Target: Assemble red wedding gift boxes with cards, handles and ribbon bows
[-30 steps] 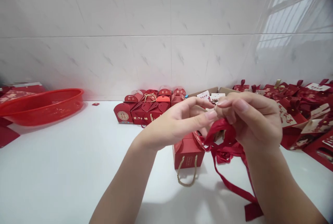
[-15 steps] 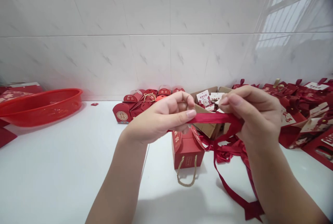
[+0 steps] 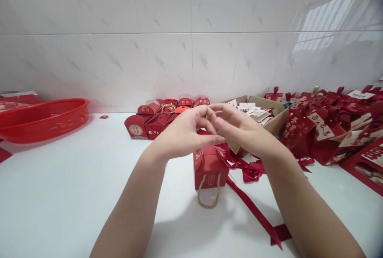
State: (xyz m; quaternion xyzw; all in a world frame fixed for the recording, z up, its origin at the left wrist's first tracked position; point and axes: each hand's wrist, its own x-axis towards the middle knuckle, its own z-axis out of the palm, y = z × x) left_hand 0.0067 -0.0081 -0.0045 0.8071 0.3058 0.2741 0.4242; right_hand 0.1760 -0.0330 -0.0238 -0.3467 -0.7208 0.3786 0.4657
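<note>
My left hand pinches a red ribbon between thumb and fingers. My right hand meets it fingertip to fingertip, closed on the same ribbon; its grip is partly hidden. Part of the ribbon shows below the joined hands, and a tail runs down to the right across the white tabletop. Directly beneath the hands stands a small red gift box, with a twisted gold cord handle drooping from its front. The hands cover the box's top.
Several finished-looking red boxes line the wall at centre. A cardboard box of printed cards sits behind my right hand. Crumpled ribbon lies beside the gift box. Many red bags crowd the right; a red plastic basin stands left.
My right hand has moved left to meet my left hand, so the ribbon stretch held between them has closed up. The ribbon tail on the table now lies straighter.
</note>
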